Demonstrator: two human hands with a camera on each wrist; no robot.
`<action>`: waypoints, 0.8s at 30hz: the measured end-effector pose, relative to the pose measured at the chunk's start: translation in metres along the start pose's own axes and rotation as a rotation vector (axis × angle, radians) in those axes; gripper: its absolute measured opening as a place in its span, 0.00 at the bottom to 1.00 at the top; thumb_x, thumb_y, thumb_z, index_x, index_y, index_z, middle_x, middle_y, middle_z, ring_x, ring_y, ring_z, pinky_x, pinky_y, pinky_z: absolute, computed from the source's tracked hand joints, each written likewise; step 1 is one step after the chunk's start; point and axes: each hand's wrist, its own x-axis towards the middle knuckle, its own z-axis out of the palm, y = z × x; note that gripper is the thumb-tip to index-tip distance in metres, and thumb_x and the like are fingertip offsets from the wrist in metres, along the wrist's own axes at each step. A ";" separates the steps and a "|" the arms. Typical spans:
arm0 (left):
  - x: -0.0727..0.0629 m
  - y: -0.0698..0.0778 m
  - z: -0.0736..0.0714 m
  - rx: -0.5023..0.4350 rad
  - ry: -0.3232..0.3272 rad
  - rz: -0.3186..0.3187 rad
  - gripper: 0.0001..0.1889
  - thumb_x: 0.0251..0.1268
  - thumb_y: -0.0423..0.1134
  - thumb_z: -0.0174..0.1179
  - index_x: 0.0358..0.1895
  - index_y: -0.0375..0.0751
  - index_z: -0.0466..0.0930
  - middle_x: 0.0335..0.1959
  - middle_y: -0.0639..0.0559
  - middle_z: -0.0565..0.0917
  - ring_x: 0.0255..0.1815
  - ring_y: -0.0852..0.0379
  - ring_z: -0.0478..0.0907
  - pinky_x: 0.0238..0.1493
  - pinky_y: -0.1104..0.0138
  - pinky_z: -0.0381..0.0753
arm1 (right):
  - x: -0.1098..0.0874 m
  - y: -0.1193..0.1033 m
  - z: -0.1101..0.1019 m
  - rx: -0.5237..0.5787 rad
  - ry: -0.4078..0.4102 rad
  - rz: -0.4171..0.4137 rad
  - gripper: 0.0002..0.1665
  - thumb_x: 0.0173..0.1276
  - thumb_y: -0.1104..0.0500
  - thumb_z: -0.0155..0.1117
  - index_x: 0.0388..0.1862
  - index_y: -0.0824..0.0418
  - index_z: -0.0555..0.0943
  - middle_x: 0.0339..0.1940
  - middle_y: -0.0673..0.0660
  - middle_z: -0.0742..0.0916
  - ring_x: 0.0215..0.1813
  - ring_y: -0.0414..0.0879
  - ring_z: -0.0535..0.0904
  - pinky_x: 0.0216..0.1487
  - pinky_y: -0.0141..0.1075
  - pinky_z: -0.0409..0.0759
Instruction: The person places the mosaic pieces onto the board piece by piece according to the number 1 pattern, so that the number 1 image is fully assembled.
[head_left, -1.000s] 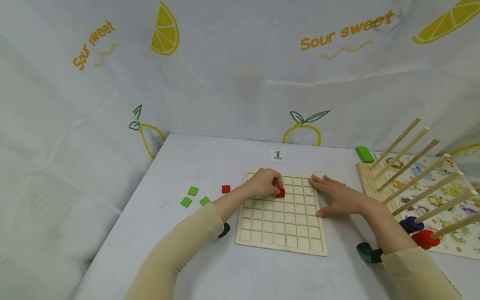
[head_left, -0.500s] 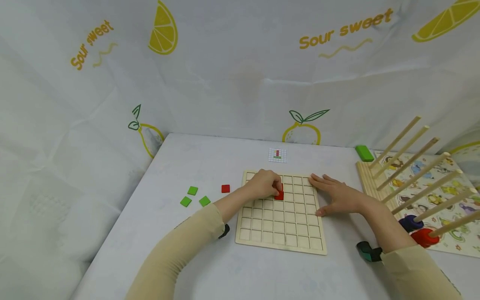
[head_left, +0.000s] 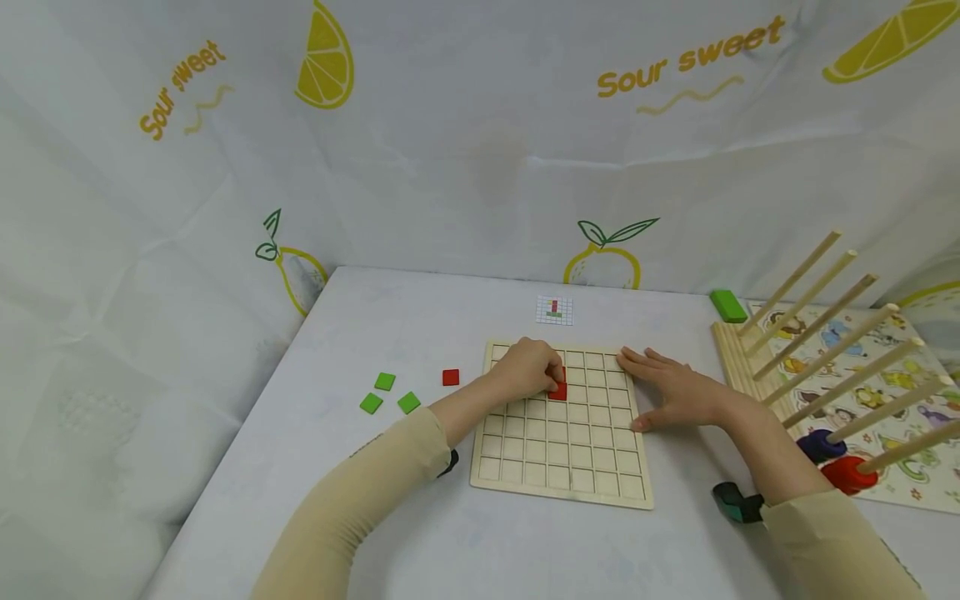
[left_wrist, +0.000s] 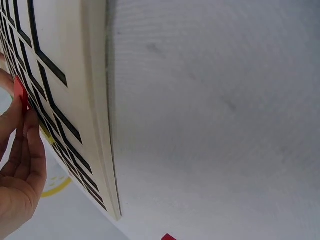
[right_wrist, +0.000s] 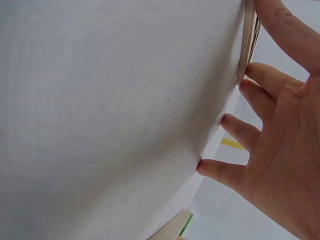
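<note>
My left hand [head_left: 527,367] pinches a red square tile [head_left: 557,392] low over the upper middle of the wooden grid board [head_left: 536,479]. Just behind that tile, another red tile [head_left: 562,374] shows partly past my fingers. The left wrist view catches a yellow strip [left_wrist: 46,133] on the board beside the fingertips. At the board's right edge, my right hand [head_left: 675,393] lies with fingers spread, thumb and index fingertip touching the rim. Left of the board are a loose red tile [head_left: 451,377] and several green tiles [head_left: 408,402].
Behind the board lies a small printed pattern card [head_left: 554,311]. To the right stands a wooden peg rack [head_left: 731,350] with red and blue rings, beside a picture board [head_left: 873,400] and a green block [head_left: 728,306]. Dark straps sit near both wrists.
The left hand's red tile has shifted slightly toward the person, and a second red tile behind it has come into view. My right hand stays in place.
</note>
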 end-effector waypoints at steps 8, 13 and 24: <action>0.000 0.000 0.002 0.023 0.034 0.005 0.03 0.57 0.38 0.71 0.33 0.46 0.88 0.30 0.57 0.88 0.30 0.65 0.77 0.35 0.75 0.74 | 0.000 0.001 0.000 0.015 -0.001 -0.006 0.67 0.48 0.32 0.74 0.79 0.60 0.57 0.81 0.65 0.59 0.79 0.73 0.47 0.67 0.77 0.48; 0.000 0.000 0.003 0.045 0.036 0.005 0.03 0.58 0.39 0.70 0.35 0.46 0.89 0.32 0.57 0.89 0.33 0.64 0.80 0.37 0.75 0.76 | 0.000 0.001 0.000 0.004 0.000 -0.009 0.67 0.48 0.31 0.74 0.79 0.60 0.57 0.81 0.65 0.59 0.79 0.73 0.48 0.67 0.77 0.49; -0.001 0.001 0.004 0.049 0.020 -0.006 0.03 0.59 0.37 0.69 0.36 0.46 0.90 0.34 0.56 0.90 0.37 0.62 0.84 0.39 0.74 0.79 | -0.001 -0.002 0.000 -0.002 0.003 -0.006 0.67 0.47 0.31 0.74 0.79 0.60 0.57 0.81 0.65 0.59 0.79 0.73 0.48 0.68 0.76 0.50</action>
